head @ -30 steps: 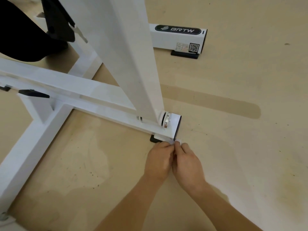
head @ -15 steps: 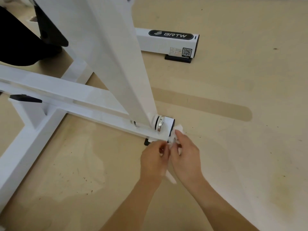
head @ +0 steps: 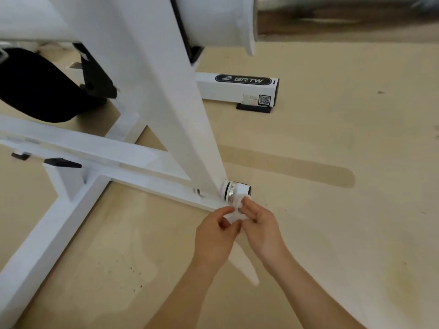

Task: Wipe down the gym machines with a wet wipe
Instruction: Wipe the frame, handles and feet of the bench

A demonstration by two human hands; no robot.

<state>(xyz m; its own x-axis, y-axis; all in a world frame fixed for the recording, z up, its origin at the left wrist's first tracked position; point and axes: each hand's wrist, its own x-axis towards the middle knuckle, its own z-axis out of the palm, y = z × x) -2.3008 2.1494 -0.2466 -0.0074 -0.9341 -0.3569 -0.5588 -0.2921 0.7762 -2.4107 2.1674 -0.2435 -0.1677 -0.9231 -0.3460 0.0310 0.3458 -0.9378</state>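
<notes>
Left hand [head: 215, 236] and right hand [head: 260, 229] both pinch the wet wipe [head: 234, 213], bunched just beside the pivot collar [head: 234, 189] on the white machine frame [head: 166, 91]. Risk: the hanging tail may drag on the floor [head: 332, 233] and smear grit.

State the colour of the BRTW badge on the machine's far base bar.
The BRTW badge is black with pale lettering; the head view shows it.

Bright, even light (soft blur, bowed edges)

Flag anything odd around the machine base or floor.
Nothing damaged or askew on the white frame. Only the floor looks marked: a darker elongated patch beside the pivot, plus dark specks below the frame.
</notes>
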